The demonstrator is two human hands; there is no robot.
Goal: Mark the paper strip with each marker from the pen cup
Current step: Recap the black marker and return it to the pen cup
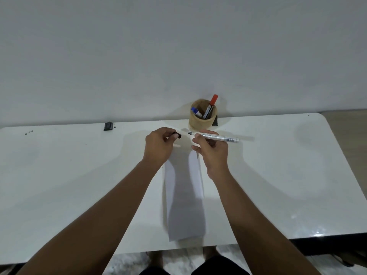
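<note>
the paper strip (185, 199) is lying nearest me, running lengthwise from the table's near edge away toward my hands, flat on the white table (79, 185). it is looking plain white and unmarked wherever i am seeing it, though its far end is hiding under my hands. i am judging it thin, light and limp, so it is likely going to slide under a dragging tip unless something is pressing it down beside the spot i am marking.

just beyond, my left hand (159, 144) is curling narrow around the black cap (177, 134), pinching it at the fingertips. my right hand (211, 149) is gripping the marker (216, 137) at its front half, near the tip, the white barrel lying almost level with the bare tip pointing left toward the cap and a small gap between the two. the barrel is looking stiff, light and smooth, so holding it close to the tip is seeming best for control.

farther back, by the wall, the pen cup (201, 121) is standing upright, tan and round, holding a red-capped marker (211, 106) and a blue-capped marker (196, 112), both leaning inside it.
</note>
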